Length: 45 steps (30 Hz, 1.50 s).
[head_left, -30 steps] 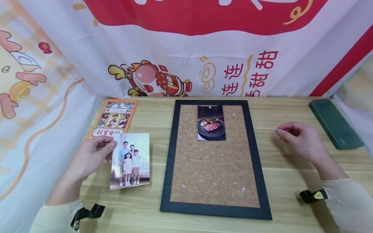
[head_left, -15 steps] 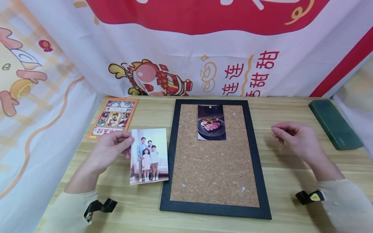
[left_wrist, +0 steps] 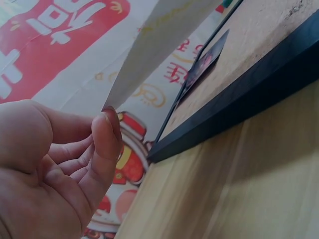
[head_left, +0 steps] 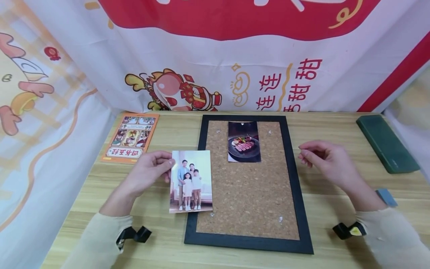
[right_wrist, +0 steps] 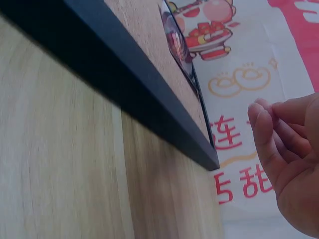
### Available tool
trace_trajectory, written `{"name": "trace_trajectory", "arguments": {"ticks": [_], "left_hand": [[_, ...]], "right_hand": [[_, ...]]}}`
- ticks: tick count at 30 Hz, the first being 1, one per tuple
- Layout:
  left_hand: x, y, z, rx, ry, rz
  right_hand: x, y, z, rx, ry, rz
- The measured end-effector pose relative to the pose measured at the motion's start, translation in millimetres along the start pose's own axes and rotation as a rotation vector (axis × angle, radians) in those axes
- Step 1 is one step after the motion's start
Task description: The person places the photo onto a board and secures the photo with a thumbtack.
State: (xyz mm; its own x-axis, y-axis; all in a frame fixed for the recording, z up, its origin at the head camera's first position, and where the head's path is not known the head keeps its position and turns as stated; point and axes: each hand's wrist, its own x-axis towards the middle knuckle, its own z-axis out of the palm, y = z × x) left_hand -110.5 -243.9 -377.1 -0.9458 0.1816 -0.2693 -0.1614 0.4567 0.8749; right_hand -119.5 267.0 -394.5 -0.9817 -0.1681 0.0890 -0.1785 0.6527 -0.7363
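Note:
My left hand (head_left: 151,170) pinches the left edge of a family photo (head_left: 191,183) between thumb and fingers. It holds the photo upright, overlapping the left side of a black-framed corkboard (head_left: 248,201) in the head view. Seen from the left wrist, only the photo's pale back (left_wrist: 164,45) shows. A food photo (head_left: 244,142) lies on the board's upper part, with a small shiny pin (head_left: 242,123) at its top edge. My right hand (head_left: 327,162) is just right of the frame, thumb and index fingertips together; I cannot tell whether something tiny sits between them.
Several small clear pieces, one a lower-right piece (head_left: 280,219), dot the board near its corners. An orange printed booklet (head_left: 131,138) lies at left, a dark green case (head_left: 386,144) at right. A blue-grey object (head_left: 387,197) shows behind the right wrist. A printed cloth (head_left: 201,52) hangs behind.
My left hand has carried the family photo rightward, from beside the corkboard to over its left edge. My right hand has shifted left toward the frame, uncovering the blue-grey object.

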Motion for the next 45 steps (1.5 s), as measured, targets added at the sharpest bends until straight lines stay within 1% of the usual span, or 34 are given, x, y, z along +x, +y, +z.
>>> {"name": "trace_trajectory", "arguments": {"ticks": [5, 8, 12, 19, 27, 34, 40, 45], "left_hand": [[7.7, 2.5, 14.5, -0.004, -0.035, -0.010], [12.0, 3.7, 22.9, -0.020, -0.058, -0.012], [16.6, 5.0, 32.5, -0.045, -0.081, 0.002], [23.7, 6.3, 49.3, -0.068, -0.115, 0.017], [31.0, 10.6, 68.5, -0.073, -0.171, 0.030], [33.8, 18.3, 83.1, -0.085, -0.209, 0.015], [37.0, 25.5, 94.9, -0.091, -0.240, -0.002], [40.3, 26.7, 103.7, -0.088, -0.272, 0.011]], "right_hand": [[1.3, -8.7, 5.5, 0.017, 0.002, -0.025], [2.6, -13.1, 9.4, 0.025, -0.014, -0.045], [4.8, -18.4, 15.4, 0.042, -0.043, -0.056], [8.4, -25.8, 27.1, 0.109, -0.064, -0.076], [12.0, -38.2, 42.4, 0.119, -0.093, -0.062], [15.5, -48.5, 52.9, 0.107, -0.156, -0.045], [18.8, -55.0, 64.1, 0.146, -0.194, -0.065], [21.1, -60.7, 71.4, 0.160, -0.233, -0.057]]}}
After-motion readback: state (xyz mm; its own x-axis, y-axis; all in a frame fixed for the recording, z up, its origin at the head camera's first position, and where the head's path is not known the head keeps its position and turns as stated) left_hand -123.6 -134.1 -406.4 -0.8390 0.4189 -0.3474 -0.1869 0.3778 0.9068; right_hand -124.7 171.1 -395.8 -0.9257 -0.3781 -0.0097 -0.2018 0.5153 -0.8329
